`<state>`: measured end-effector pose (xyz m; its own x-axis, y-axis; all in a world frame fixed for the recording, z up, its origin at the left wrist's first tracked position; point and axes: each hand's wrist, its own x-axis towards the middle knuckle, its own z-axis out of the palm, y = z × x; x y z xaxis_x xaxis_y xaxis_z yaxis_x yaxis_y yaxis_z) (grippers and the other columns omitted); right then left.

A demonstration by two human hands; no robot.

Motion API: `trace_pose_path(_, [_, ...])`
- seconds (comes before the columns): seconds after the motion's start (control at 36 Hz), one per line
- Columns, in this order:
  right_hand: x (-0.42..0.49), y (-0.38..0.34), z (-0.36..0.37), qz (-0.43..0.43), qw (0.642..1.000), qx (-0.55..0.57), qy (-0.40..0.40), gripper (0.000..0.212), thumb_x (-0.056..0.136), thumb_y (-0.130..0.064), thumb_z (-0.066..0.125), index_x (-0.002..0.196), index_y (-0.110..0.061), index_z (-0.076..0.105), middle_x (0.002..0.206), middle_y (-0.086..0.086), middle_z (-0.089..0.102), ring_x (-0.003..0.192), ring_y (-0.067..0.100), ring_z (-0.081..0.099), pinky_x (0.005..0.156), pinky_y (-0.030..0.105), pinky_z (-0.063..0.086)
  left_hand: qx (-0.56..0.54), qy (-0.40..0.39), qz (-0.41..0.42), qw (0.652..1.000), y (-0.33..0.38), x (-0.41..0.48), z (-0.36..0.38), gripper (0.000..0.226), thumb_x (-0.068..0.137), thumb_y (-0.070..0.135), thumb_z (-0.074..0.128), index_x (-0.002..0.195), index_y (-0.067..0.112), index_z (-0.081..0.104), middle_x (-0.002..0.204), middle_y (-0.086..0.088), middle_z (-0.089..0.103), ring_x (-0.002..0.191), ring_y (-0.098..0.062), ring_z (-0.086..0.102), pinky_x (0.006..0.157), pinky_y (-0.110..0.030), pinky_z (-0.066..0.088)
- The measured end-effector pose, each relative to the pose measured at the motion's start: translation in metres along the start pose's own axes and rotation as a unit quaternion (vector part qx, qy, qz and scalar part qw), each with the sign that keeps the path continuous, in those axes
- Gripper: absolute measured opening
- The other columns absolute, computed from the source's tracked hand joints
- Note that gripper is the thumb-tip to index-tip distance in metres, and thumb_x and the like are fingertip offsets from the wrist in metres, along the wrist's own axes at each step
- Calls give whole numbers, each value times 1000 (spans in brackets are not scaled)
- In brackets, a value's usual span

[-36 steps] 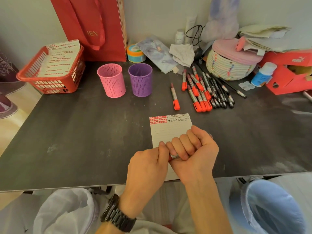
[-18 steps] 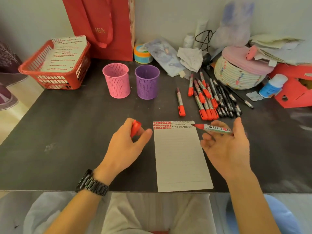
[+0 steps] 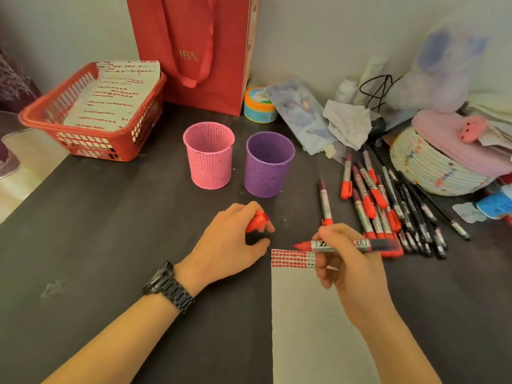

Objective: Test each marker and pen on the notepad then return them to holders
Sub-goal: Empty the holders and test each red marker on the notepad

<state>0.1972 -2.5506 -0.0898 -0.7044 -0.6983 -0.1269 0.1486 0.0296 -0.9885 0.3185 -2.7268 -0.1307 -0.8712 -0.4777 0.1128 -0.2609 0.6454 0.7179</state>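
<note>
Red felt-tip marker (image 3: 346, 245), uncapped: pinched by right hand (image 3: 352, 273) fingers (image 3: 328, 236), nib over white lined notepad (image 3: 304, 322), only its top row marked. Red cap (image 3: 257, 220): gripped in left hand (image 3: 227, 248). Pink mesh holder (image 3: 209, 162) and purple mesh holder (image 3: 269, 167), 12 o'clock: apparently empty. Loose marker-and-pen pile (image 3: 388, 206), 2 o'clock: likely untested.
</note>
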Motion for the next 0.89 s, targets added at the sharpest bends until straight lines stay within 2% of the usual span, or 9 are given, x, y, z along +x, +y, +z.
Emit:
trace_pose_path(0.17, [5, 26, 14, -20, 994, -102, 31, 36, 77, -54, 70, 65, -20, 63, 49, 5, 56, 39, 15, 50, 39, 23, 40, -5, -6, 9, 1000, -12, 3, 1, 31, 81, 39, 72, 81, 43, 41, 102, 32, 64, 104, 4, 51, 82, -18, 41])
trace_pose_path(0.31, [-1, 31, 17, -48, 985, -154, 56, 31, 82, -47, 69, 66, -22, 62, 46, 2, 55, 37, 12, 50, 39, 21, 40, 31, -5, 21, 999, -8, 3, 3, 21, 83, 46, 68, 93, 36, 53, 97, 38, 55, 103, 5, 47, 87, -15, 33])
trace_pose_path(0.39, [0, 31, 20, -61, 982, -170, 58, 28, 84, -45, 68, 65, -25, 60, 46, -1, 55, 37, 10, 50, 41, 19, 40, 41, -3, 27, 999, -6, 2, 3, 26, 82, 52, 66, 99, 35, 56, 96, 38, 50, 101, 6, 44, 86, -14, 30])
trace_pose_path(0.44, [-1, 31, 21, -70, 980, -178, 57, 28, 84, -45, 67, 65, -26, 60, 46, -2, 56, 38, 9, 50, 41, 18, 41, 54, -4, 30, 998, -5, 2, 3, 33, 79, 53, 70, 101, 33, 55, 87, 35, 49, 97, 6, 41, 85, -18, 30])
trace_pose_path(0.53, [-2, 29, 21, -78, 982, -159, 64, 25, 85, -44, 66, 67, -28, 60, 47, -2, 56, 37, 11, 50, 41, 18, 40, 64, 5, 29, 997, -3, 2, 3, 38, 77, 51, 73, 102, 31, 55, 86, 34, 46, 96, 6, 40, 86, -23, 30])
trace_pose_path(0.64, [-1, 26, 18, -85, 986, -128, 72, 27, 89, -42, 64, 73, -20, 60, 50, 3, 58, 39, 14, 53, 41, 21, 43, 64, 9, 23, 998, -4, 3, 3, 40, 76, 54, 72, 104, 32, 54, 89, 33, 48, 97, 5, 41, 85, -21, 29])
trace_pose_path(0.72, [1, 26, 15, -77, 984, -133, 88, 29, 88, -43, 66, 69, -22, 60, 50, 5, 58, 39, 12, 52, 41, 21, 43, 73, 2, 17, 997, -5, 3, 3, 45, 75, 61, 65, 109, 32, 54, 93, 26, 52, 108, 0, 47, 99, -21, 27])
trace_pose_path(0.81, [1, 31, 15, -91, 976, -169, 107, 36, 85, -41, 70, 60, -21, 53, 45, 1, 54, 38, 7, 49, 45, 16, 43, 77, -12, 9, 997, -5, 2, 4, 53, 75, 64, 58, 115, 28, 53, 99, 21, 55, 127, -4, 46, 119, -27, 8])
trace_pose_path(0.89, [0, 37, 16, -111, 968, -195, 112, 36, 86, -26, 72, 56, -20, 52, 45, -2, 53, 41, 6, 49, 50, 14, 43, 70, -19, -1, 997, -5, 2, 5, 57, 76, 64, 58, 119, 28, 49, 104, 20, 58, 130, -4, 45, 121, -29, 1])
